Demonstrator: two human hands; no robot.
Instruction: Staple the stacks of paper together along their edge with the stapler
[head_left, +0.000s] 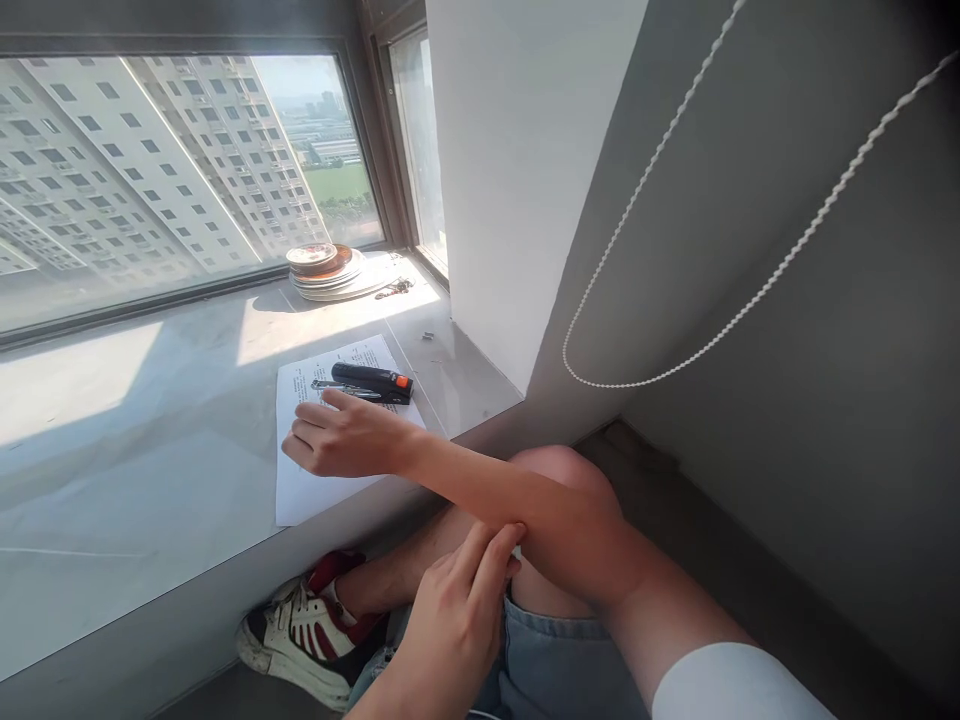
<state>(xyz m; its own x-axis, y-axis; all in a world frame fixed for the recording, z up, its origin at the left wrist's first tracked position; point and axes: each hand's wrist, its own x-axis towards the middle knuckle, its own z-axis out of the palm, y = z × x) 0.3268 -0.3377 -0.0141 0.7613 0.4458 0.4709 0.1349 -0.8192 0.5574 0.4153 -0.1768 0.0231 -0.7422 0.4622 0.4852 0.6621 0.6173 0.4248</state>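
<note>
Up close, my right hand (pixel 341 435) lies flat on the printed sheet of paper (pixel 322 440), fingers (pixel 300 445) loosely apart and curled slightly, gripping nothing, the arm crossing over from the right. Just beyond the fingertips, near but apart from them, a black stapler (pixel 373 382) with an orange end rests across the upper part of the same sheet. My left hand (pixel 457 610) sits lower, off the ledge, its fingers together and pressed against the underside of my right forearm above my bare knee; I cannot tell whether anything is pinched between them. Outward from the right hand, the paper lies on a pale stone window ledge (pixel 150 440), partly sunlit. Farther past the stapler, well apart, a stack of plates (pixel 330 272) stands by the window glass. Below the left hand, a white and red sneaker (pixel 304 630) rests on the floor. To the right, a beaded blind cord (pixel 750 190) loops against the grey wall.
</note>
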